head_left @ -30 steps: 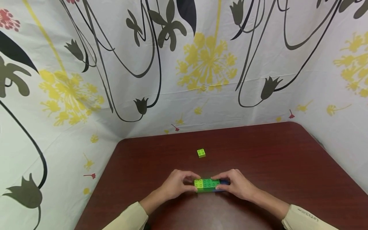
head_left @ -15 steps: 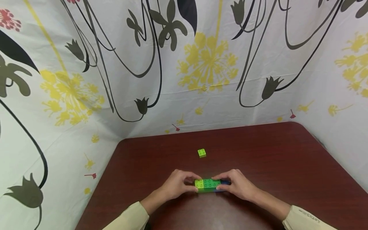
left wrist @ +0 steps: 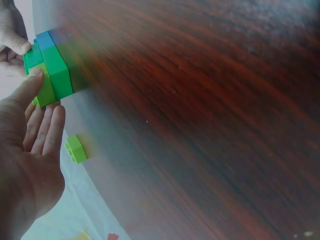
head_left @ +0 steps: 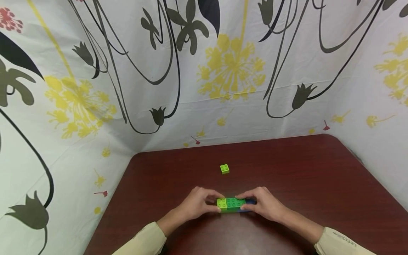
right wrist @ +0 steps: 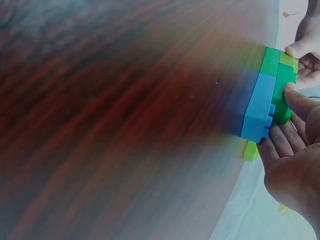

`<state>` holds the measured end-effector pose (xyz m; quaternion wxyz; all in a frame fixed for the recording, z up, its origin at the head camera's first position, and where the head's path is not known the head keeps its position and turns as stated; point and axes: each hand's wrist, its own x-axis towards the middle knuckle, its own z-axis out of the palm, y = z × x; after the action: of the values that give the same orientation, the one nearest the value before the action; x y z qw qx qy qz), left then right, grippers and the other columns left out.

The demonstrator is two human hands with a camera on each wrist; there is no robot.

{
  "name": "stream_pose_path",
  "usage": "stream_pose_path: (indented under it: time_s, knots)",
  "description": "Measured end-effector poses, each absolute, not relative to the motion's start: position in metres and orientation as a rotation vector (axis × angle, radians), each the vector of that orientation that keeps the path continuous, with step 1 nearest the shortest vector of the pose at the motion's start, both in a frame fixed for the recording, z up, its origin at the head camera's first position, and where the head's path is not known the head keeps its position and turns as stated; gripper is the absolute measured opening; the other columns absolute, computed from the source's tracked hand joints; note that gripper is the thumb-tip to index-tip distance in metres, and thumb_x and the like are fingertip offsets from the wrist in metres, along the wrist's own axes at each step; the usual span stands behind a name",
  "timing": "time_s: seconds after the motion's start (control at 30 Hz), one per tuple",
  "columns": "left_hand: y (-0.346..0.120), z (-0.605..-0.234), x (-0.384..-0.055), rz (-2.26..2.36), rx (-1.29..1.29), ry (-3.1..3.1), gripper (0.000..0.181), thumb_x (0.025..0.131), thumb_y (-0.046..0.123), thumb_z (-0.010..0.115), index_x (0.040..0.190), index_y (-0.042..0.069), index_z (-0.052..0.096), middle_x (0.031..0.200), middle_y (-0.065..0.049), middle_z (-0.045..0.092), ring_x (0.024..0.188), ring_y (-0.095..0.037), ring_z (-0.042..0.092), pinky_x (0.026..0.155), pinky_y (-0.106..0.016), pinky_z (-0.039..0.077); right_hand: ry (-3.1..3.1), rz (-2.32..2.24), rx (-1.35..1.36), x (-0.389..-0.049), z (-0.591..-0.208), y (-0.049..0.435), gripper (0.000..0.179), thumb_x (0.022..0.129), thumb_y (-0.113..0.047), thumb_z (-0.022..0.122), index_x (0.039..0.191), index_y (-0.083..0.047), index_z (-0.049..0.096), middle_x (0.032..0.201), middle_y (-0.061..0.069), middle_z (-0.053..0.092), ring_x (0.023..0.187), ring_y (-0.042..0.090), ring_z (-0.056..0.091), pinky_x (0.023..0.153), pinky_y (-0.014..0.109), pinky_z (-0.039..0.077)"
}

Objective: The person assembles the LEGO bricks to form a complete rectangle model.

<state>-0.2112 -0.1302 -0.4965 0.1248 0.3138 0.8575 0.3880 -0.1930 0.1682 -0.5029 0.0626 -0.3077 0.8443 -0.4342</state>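
Observation:
A low two-layer block of toy building bricks lies on the dark red table near its front. Its upper layer is a lime brick (head_left: 221, 203) at the left and a green brick (head_left: 236, 203) beside it. Below them, a second green brick (left wrist: 59, 77) and a blue brick (right wrist: 258, 102) meet end to end; the blue one juts out at the right with bare studs. My left hand (head_left: 198, 204) pinches the lime brick between thumb and fingers. From the other side, my right hand (head_left: 266, 205) pinches the upper green brick, its thumb on the near face.
A loose lime brick (head_left: 224, 169) with studs up sits farther back on the table (head_left: 287, 166). Patterned white cloth (head_left: 178, 127) hangs behind the table and along both sides.

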Motion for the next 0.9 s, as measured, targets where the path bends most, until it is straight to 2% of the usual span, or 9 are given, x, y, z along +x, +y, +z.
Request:
stream_pose_path:
  time_s: [0.9]
  knots:
    - [-0.1214, -0.5017, -0.2016, 0.953, 0.967, 2.693, 0.036, 0.089, 0.025, 0.091, 0.123, 0.020, 0.079, 0.109, 0.010, 0.077, 0.090, 0.004, 0.070, 0.076, -0.014, 0.055, 2.559, -1.305, -0.922, -0.1933, -0.5032, 0.1682, 0.030, 0.094, -0.023, 0.084, 0.122, -0.014, 0.081, 0.115, 0.002, 0.079, 0.099, 0.010, 0.072, 0.077, 0.029, 0.059]
